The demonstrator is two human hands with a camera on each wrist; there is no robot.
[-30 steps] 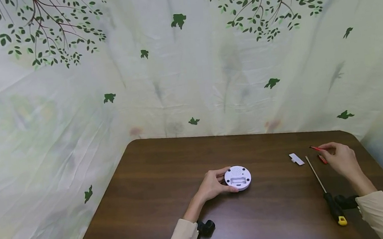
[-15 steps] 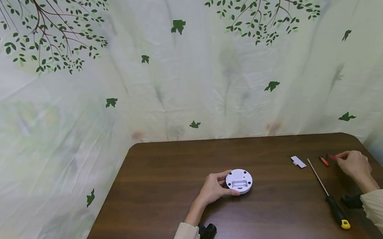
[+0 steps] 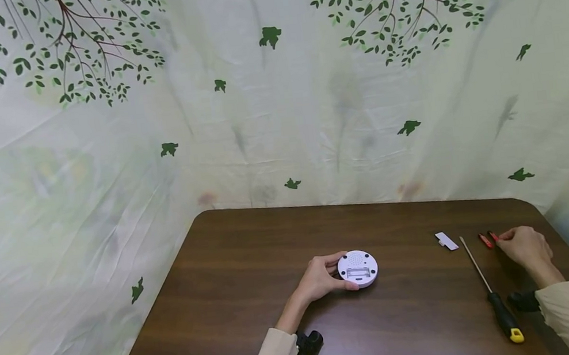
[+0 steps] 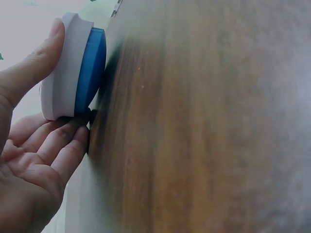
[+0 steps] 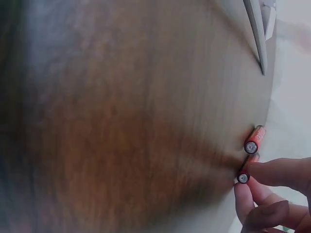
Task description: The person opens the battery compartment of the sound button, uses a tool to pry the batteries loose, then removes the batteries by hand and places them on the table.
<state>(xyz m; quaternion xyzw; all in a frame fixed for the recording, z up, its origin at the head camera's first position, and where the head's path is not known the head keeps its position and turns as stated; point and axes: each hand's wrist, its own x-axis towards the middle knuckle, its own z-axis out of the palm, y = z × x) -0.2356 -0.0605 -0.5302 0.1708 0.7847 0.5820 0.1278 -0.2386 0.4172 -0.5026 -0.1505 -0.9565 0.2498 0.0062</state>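
My left hand [image 3: 321,278] grips a round white device [image 3: 357,261] by its side, between thumb and fingers. Its top face has small speaker holes, dark feet and an uncovered battery compartment with no battery in it; the left wrist view shows a blue underside [image 4: 91,73]. Far to the right, my right hand [image 3: 526,246] pinches a red AAA-size battery [image 5: 244,177] low over the table, its silver end facing the wrist camera. A second red battery [image 3: 485,241] lies right beside it, nearly parallel.
A white battery cover [image 3: 446,241] lies left of the batteries. Between them, a screwdriver [image 3: 502,316] with a black and yellow handle lies with its shaft pointing away. The brown wooden table [image 3: 249,233] ends at a leaf-patterned curtain [image 3: 309,111].
My right hand has carried its battery rightward and down, then turned it until it lines up alongside the other battery. The left hand keeps the device in about the same place.
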